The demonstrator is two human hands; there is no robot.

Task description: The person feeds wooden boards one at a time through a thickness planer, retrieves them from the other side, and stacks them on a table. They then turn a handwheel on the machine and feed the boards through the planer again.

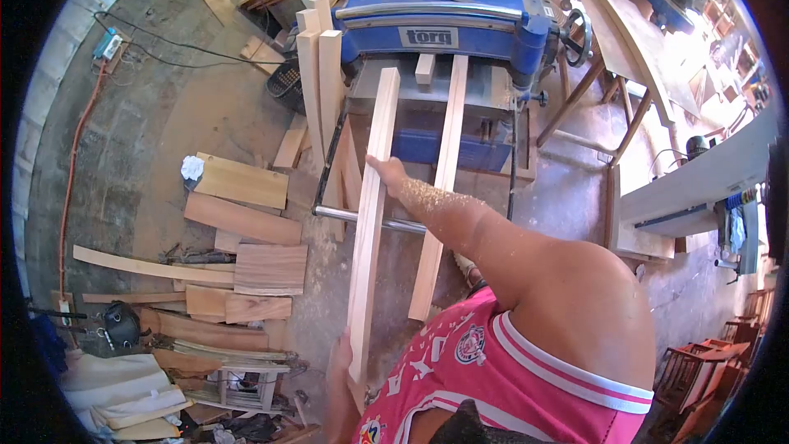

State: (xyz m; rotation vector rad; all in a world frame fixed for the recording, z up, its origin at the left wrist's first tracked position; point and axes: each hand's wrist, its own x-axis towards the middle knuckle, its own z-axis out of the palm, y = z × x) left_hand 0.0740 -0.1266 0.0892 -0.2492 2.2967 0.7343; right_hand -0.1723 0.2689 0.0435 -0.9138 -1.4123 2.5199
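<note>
A long pale wooden beam (367, 255) slants upward in front of me, its far end over the metal bed of a blue planer (427, 12). My right hand (389, 174) wraps round the beam near its middle. Low in the view, my left hand (341, 359) holds the beam's near end, its fingers partly hidden. To the right, a second beam (440, 197) runs out of the planer's opening, over the roller bar. A short wooden end (425, 69) also pokes out of the opening between the two beams.
Upright beams (319, 74) stand left of the planer, beside a black basket (286, 86). Loose boards (244, 218) cover the floor at left. An orange cable (80, 144) runs along the far left. A wooden trestle (588, 99) stands at right, near the handwheel (576, 37).
</note>
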